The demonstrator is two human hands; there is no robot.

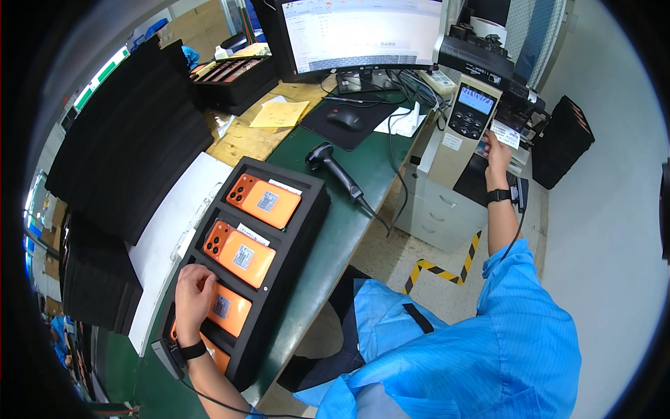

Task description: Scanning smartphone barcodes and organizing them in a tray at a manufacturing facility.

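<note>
At the right, my right hand (497,153) pinches a white printed label (505,134) at the front of a label printer (474,112) with a small lit screen. My left hand (195,293) has its fingers curled in over a black foam tray (317,199), at the upper end of the third orange phone (230,311). Whatever those fingers may grip is hidden. Two more orange phones, the farthest phone (271,200) and the second phone (244,255), lie back up with stickers and white slips beside them. The nearest phone (218,357) is partly covered by my wrist.
A barcode scanner (335,171) with its cable lies right of the tray. Behind are a mouse (345,119), a monitor (363,35) and yellow paper (279,114). Tall black foam stacks (125,160) stand at left. Another black foam stack (564,143) leans by the right wall.
</note>
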